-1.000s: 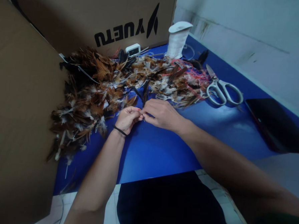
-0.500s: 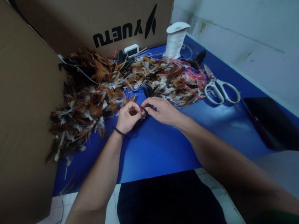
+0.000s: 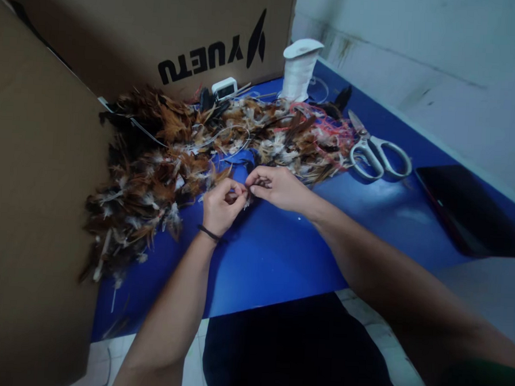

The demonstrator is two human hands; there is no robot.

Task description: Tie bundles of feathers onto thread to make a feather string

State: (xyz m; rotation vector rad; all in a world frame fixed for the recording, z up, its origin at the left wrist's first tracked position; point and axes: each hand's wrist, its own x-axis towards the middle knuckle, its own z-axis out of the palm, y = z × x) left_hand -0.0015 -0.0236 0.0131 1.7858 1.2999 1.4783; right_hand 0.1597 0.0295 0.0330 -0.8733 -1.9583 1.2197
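Observation:
My left hand (image 3: pixel 223 205), with a black band at the wrist, pinches thumb against index finger over the blue tabletop (image 3: pixel 275 257). Between the fingertips is a small bunch of dark feathers (image 3: pixel 247 201), its pale ends poking out below; most of it is hidden. My right hand (image 3: pixel 277 187) meets it from the right, thumb and fingers also pinched at the bunch. Just beyond both hands lies a long pile of brown, black and white feathers (image 3: pixel 173 160), curving down to the left.
Silver-handled scissors (image 3: pixel 378 156) lie right of the pile, near red string (image 3: pixel 307 112). A white spool (image 3: pixel 299 71) and a small white digital display (image 3: pixel 224 89) stand at the back. A dark tablet-like device (image 3: pixel 472 207) rests at right. Cardboard (image 3: pixel 38 176) walls the left and back.
The dark feathers that stood up beyond my fingers no longer rise there. My fingertips have parted slightly and met again, still pinching. The view has shifted a little.

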